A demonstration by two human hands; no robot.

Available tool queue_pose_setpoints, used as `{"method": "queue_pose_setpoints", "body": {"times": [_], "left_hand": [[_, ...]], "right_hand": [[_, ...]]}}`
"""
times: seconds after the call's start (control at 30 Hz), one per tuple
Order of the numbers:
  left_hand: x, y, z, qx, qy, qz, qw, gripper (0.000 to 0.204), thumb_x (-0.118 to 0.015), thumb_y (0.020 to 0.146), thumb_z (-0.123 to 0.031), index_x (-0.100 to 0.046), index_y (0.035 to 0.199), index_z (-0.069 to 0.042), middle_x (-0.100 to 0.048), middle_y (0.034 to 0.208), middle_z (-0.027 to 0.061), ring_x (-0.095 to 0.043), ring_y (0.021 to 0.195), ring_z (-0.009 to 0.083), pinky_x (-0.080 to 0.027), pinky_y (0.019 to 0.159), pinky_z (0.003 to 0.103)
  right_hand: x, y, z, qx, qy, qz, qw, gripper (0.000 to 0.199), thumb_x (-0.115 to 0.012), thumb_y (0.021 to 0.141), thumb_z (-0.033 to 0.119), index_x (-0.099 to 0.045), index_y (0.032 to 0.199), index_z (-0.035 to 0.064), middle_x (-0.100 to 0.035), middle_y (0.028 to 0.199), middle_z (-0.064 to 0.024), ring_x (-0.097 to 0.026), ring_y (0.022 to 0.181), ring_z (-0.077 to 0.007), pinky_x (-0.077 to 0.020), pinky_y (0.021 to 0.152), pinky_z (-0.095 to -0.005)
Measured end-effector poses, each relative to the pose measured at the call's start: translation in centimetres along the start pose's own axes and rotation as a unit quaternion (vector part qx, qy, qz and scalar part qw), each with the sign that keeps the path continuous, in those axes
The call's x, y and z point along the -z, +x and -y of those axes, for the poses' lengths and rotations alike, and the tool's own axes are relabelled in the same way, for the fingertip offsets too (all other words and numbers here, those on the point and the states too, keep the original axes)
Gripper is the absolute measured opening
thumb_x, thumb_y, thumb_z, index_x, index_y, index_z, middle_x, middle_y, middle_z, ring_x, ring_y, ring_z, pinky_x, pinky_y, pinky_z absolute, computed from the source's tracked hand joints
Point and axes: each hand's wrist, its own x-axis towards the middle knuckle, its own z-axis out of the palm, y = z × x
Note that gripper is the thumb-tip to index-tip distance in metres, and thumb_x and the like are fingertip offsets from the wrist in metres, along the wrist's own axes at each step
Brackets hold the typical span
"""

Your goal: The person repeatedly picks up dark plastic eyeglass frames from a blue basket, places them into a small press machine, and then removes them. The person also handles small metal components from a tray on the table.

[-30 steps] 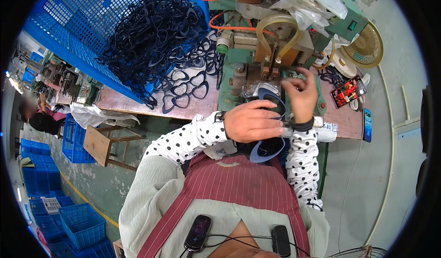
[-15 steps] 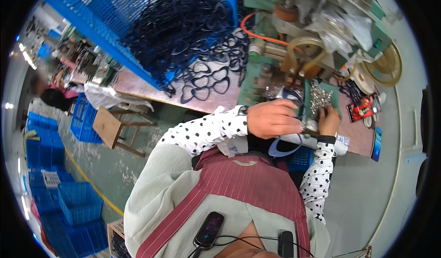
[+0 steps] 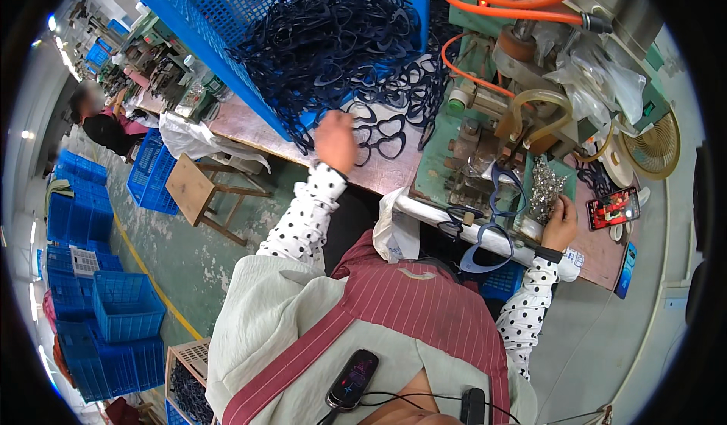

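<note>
Your left hand (image 3: 335, 140) reaches up and away from you, fingers curled down onto the loose dark heart-shaped frames (image 3: 379, 133) spilling from the blue crate (image 3: 227, 39) onto the surface (image 3: 250, 126); whether it grips one, you cannot tell. Your right hand (image 3: 560, 224) rests far right at the pile of small metal parts (image 3: 545, 190), fingers bent, well apart from the frames.

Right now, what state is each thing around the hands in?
left hand: reaching into the loose frames at the crate mouth, grip hidden
right hand: resting by the pile of small metal parts
blue crate: tipped on its side, spilling dark frames
heart-shaped frames: loose on the bench
phone: screen lit
</note>
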Motion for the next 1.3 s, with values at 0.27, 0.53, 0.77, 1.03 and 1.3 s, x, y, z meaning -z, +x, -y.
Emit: {"method": "queue_pose_setpoints", "body": {"times": [0.27, 0.53, 0.77, 1.03, 1.3], "left_hand": [[-3.4, -1.9, 4.9, 0.223, 0.084, 0.184, 0.954, 0.053, -0.059, 0.088, -0.052, -0.066, 0.089, 0.0, -0.066, 0.093, 0.0231, -0.065, 0.084, 0.038, -0.052, 0.076, 0.046], [-4.0, 2.3, -2.7, 0.059, -0.109, 0.085, 0.989, 0.022, -0.069, 0.084, -0.027, -0.061, 0.095, -0.009, -0.062, 0.094, 0.0131, -0.061, 0.079, 0.0358, -0.049, 0.063, 0.044], [0.5, 4.2, -9.0, 0.101, -0.346, -0.097, 0.928, 0.016, -0.068, 0.087, -0.017, -0.062, 0.092, -0.003, -0.066, 0.077, 0.011, -0.064, 0.064, 0.0285, -0.048, 0.056, 0.034], [7.4, 2.8, -16.8, -0.402, -0.373, -0.106, 0.83, 0.031, -0.067, 0.074, -0.003, -0.065, 0.105, -0.005, -0.07, 0.097, 0.0081, -0.067, 0.086, 0.0244, -0.049, 0.084, 0.04], [7.5, 2.0, -19.5, -0.501, -0.429, -0.073, 0.748, 0.031, -0.063, 0.08, -0.007, -0.063, 0.111, -0.002, -0.068, 0.101, 0.0109, -0.064, 0.08, 0.0221, -0.051, 0.081, 0.038]], "right_hand": [[-0.5, -0.4, -0.9, -0.061, 0.048, -0.009, 0.997, 0.014, -0.067, 0.089, 0.016, -0.072, 0.097, 0.0045, -0.07, 0.084, -0.0099, -0.066, 0.065, -0.0134, -0.0519, 0.058, -0.0275], [0.3, 0.0, 1.4, -0.004, -0.028, -0.028, 0.999, 0.013, -0.072, 0.081, 0.014, -0.074, 0.094, 0.0108, -0.07, 0.086, -0.0127, -0.064, 0.081, -0.0288, -0.0504, 0.074, -0.0376], [0.6, 0.9, 9.5, -0.054, 0.193, 0.063, 0.978, 0.015, -0.073, 0.076, 0.005, -0.075, 0.091, 0.0057, -0.072, 0.089, -0.0096, -0.063, 0.079, -0.0188, -0.0489, 0.073, -0.0294], [2.3, 0.9, 17.1, -0.059, 0.32, 0.187, 0.927, 0.016, -0.072, 0.077, 0.001, -0.073, 0.093, -0.0006, -0.071, 0.088, -0.008, -0.062, 0.077, -0.0111, -0.0483, 0.071, -0.0236], [0.6, 1.6, 19.4, -0.129, 0.331, 0.203, 0.913, 0.034, -0.075, 0.074, 0.002, -0.059, 0.103, -0.0024, -0.07, 0.083, -0.0093, -0.062, 0.072, -0.0093, -0.0489, 0.063, -0.0236]]}}
